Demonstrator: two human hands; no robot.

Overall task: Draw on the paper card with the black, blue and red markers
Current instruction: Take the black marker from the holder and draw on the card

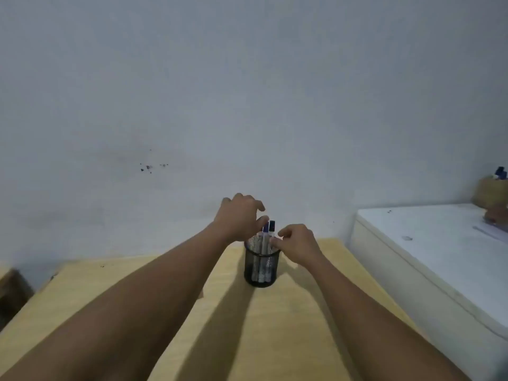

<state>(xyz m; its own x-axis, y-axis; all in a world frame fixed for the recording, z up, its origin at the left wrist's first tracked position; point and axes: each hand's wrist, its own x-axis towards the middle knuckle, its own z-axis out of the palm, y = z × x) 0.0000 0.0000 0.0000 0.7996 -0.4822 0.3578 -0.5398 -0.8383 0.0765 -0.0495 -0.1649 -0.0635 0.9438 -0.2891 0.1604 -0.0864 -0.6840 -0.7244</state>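
Observation:
A black mesh pen cup (262, 270) stands near the far edge of the wooden table (288, 339). Markers stand upright inside it; a blue cap (265, 228) and a darker cap (272, 226) stick out above the rim. My left hand (239, 217) hovers over the cup's left rim, fingers spread and curled toward the marker caps. My right hand (298, 243) is at the cup's right rim, its fingertips touching or nearly touching the rim. No paper card shows in the view.
A pale wall fills the background right behind the table. To the right stands a white cabinet or chest (428, 257) with a woven basket (492, 196) holding blue-capped items. A dark object (11, 292) sits at the left edge.

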